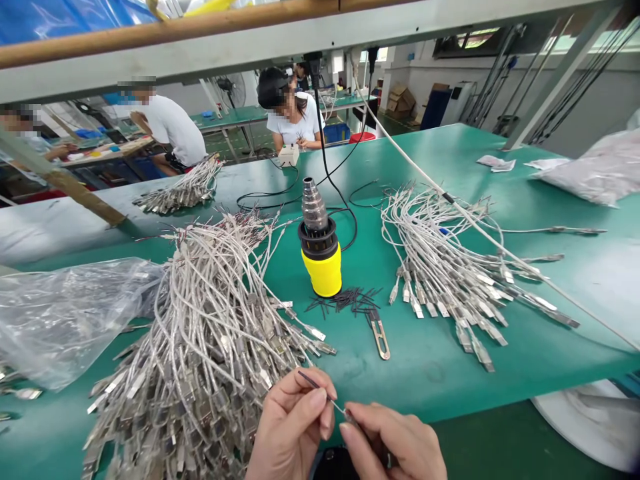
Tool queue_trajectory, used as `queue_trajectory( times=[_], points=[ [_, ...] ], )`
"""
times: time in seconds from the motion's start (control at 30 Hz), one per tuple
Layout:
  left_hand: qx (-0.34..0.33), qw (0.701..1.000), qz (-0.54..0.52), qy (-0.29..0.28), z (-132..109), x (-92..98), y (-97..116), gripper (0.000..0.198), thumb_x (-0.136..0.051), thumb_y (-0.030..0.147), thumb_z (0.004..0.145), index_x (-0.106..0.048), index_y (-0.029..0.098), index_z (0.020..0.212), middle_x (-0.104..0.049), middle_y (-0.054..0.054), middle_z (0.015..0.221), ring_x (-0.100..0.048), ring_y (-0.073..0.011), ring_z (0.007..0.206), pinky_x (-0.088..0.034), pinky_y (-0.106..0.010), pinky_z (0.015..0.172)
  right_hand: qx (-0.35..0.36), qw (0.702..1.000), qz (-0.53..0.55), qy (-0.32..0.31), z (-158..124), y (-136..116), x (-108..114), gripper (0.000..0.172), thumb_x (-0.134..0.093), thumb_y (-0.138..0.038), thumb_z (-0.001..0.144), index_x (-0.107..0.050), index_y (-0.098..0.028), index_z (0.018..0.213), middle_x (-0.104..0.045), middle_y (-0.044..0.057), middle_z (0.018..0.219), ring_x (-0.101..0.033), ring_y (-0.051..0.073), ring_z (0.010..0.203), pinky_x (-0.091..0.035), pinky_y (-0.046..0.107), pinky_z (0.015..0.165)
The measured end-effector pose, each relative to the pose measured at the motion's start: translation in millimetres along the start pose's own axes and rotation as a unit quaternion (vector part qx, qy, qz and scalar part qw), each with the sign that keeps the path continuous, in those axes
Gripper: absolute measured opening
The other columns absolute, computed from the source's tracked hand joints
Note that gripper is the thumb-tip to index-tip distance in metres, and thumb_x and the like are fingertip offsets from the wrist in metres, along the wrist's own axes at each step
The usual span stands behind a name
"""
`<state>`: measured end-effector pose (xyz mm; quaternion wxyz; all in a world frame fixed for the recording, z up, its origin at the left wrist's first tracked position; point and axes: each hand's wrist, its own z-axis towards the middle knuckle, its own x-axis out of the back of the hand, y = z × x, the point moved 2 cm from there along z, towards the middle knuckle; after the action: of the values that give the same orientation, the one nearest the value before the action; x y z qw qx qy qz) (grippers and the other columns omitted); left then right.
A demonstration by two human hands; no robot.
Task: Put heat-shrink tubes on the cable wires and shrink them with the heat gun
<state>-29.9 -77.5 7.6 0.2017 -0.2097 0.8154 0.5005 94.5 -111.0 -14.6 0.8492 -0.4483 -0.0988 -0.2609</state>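
My left hand (293,427) is at the bottom edge, its fingers pinched on a thin dark tube (310,380). My right hand (395,443) is beside it, pinched on a thin wire end (345,412) that meets the tube between the two hands. A large heap of silvery cables with metal plugs (210,347) lies just left of my hands on the green table (430,367). A yellow heat gun (320,247) stands upright behind, nozzle up. Short black tube pieces (345,300) and small snips (380,337) lie at its base.
A second spread of cables (450,267) lies at the right. Clear plastic bags sit at the far left (65,320) and far right (600,170). A white cord (450,200) crosses the table. Other people sit at tables behind, beyond a third cable bundle (180,190).
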Motion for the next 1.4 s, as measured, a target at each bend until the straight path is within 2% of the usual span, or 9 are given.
queue_trajectory(
  times=[0.27,0.63,1.0,1.23,1.4],
  points=[
    [0.001,1.0,-0.004,0.006,1.1,-0.3,-1.4,0.012,-0.076,0.019,0.064,-0.065,0.014,0.064,-0.06,0.0,0.066,-0.046,-0.005,0.046,-0.037,-0.016,0.046,-0.03,0.998,0.041,-0.028,2.7,2.3,0.9,0.003,-0.06,-0.019,0.082,-0.063,-0.018,0.083,-0.059,-0.005,0.049,-0.055,0.009,0.036,-0.037,0.02,0.037],
    [0.0,1.0,-0.002,0.019,2.7,0.2,-2.6,0.014,-0.078,0.019,0.062,-0.065,0.014,0.061,-0.059,0.0,0.066,-0.046,-0.0054,0.047,-0.037,-0.016,0.046,0.01,1.0,0.026,-0.014,5.3,0.1,2.8,0.006,-0.058,-0.016,0.083,-0.06,-0.018,0.088,-0.063,-0.005,0.053,-0.054,0.008,0.036,-0.037,0.019,0.038],
    [-0.008,0.999,-0.005,0.038,4.3,1.7,-3.8,0.014,-0.079,0.018,0.06,-0.066,0.013,0.061,-0.058,0.001,0.067,-0.045,-0.0051,0.046,-0.034,-0.018,0.046,0.019,1.0,-0.019,-0.012,3.6,0.7,3.7,0.004,-0.058,-0.018,0.084,-0.059,-0.019,0.088,-0.065,-0.004,0.056,-0.059,0.009,0.041,-0.042,0.018,0.043],
    [-0.008,0.999,-0.008,0.048,5.4,3.7,-6.4,0.014,-0.08,0.02,0.059,-0.067,0.014,0.06,-0.058,0.001,0.067,-0.044,-0.0056,0.046,-0.033,-0.019,0.046,0.032,0.999,-0.026,-0.007,4.5,2.5,2.4,0.003,-0.056,-0.019,0.085,-0.059,-0.019,0.087,-0.063,-0.005,0.053,-0.056,0.007,0.036,-0.04,0.018,0.038],
    [-0.007,0.999,-0.008,0.049,6.7,5.3,-7.6,0.016,-0.081,0.021,0.058,-0.067,0.013,0.059,-0.057,0.001,0.067,-0.044,-0.0059,0.046,-0.033,-0.019,0.047,0.01,1.0,-0.017,0.019,5.2,-1.3,1.2,0.007,-0.054,-0.023,0.088,-0.06,-0.021,0.092,-0.068,-0.004,0.058,-0.062,0.009,0.041,-0.045,0.017,0.044]
  ],
)
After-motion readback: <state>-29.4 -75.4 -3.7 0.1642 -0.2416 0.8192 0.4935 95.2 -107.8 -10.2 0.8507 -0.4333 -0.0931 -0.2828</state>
